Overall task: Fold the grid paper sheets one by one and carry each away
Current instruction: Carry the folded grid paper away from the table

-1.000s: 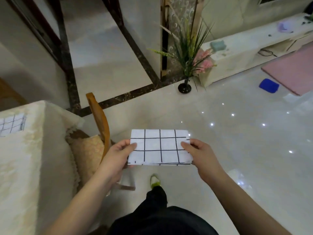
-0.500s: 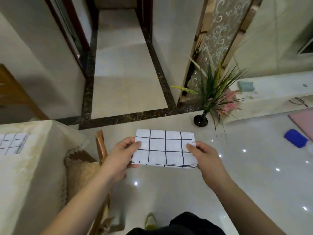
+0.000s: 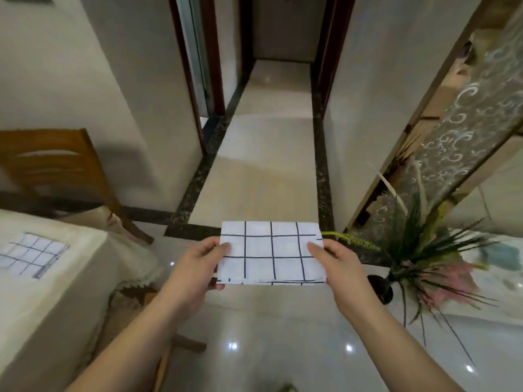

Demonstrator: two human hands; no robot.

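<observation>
A folded sheet of white paper with a black grid [image 3: 271,253] is held flat in front of me above the glossy floor. My left hand [image 3: 198,267] pinches its left edge, thumb on top. Its right edge is pinched the same way by my right hand [image 3: 336,264]. More grid paper [image 3: 29,254] lies on the cream-covered table [image 3: 56,295] at the left, well away from both hands.
A wooden chair [image 3: 56,171] stands behind the table at the left. A black vase with green and pink plants [image 3: 421,256] sits on the floor at the right, beside a patterned glass partition [image 3: 452,131]. A hallway [image 3: 271,123] with dark floor borders runs straight ahead.
The view has lifted and swung left, from the floor and low cabinet toward the hallway. Both hands have kept their grip on the folded sheet and carried it along.
</observation>
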